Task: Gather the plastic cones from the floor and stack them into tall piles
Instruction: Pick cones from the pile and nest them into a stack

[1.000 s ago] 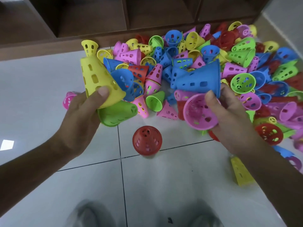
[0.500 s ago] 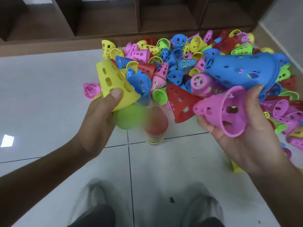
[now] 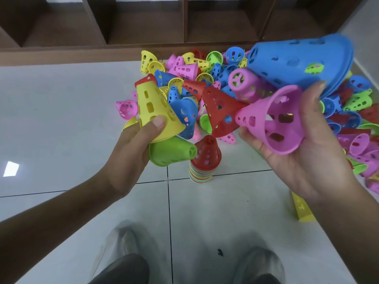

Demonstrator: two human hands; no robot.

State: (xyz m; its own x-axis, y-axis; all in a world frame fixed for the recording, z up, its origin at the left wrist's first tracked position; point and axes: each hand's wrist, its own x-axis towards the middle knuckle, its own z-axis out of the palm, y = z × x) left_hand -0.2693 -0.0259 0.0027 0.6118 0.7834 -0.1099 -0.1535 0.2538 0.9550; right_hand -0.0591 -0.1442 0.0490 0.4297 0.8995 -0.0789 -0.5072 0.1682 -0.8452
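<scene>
Gathering step, both hands loaded, nothing being placed at this instant.

Left hand [image 3: 131, 158]: grip closed on two cones — a yellow cone [image 3: 155, 111] pinned by the thumb, tip up and away, with a red tip showing at its top (possibly another cone nested inside, cannot tell), and a green cone [image 3: 172, 151] below it, lying sideways with its tip toward the stack.

Right hand [image 3: 303, 160]: palm up, fingers curled round a pink cone [image 3: 274, 124], tip pointing left. A blue cone [image 3: 297, 62] sits above and behind the fingertips; several rims show at its wide end, so it reads as a nested bunch. How it is held is hidden.

The stack [image 3: 202, 162] stands upright on the floor [image 3: 61, 119] between the hands, red cone on top, many striped rims beneath. The loose heap [image 3: 205, 78] lies beyond it, against the wooden shelf base [image 3: 82, 56], spreading to the right. A stray yellow cone [image 3: 301, 208] lies by the right forearm.

Judgement: well short of done — most cones unstacked. Next move probably calls for turning a held cone tip-up, wide end down, centring it over the red top and lowering it straight; the stack looks narrow, so a sideways knock could topple it.
</scene>
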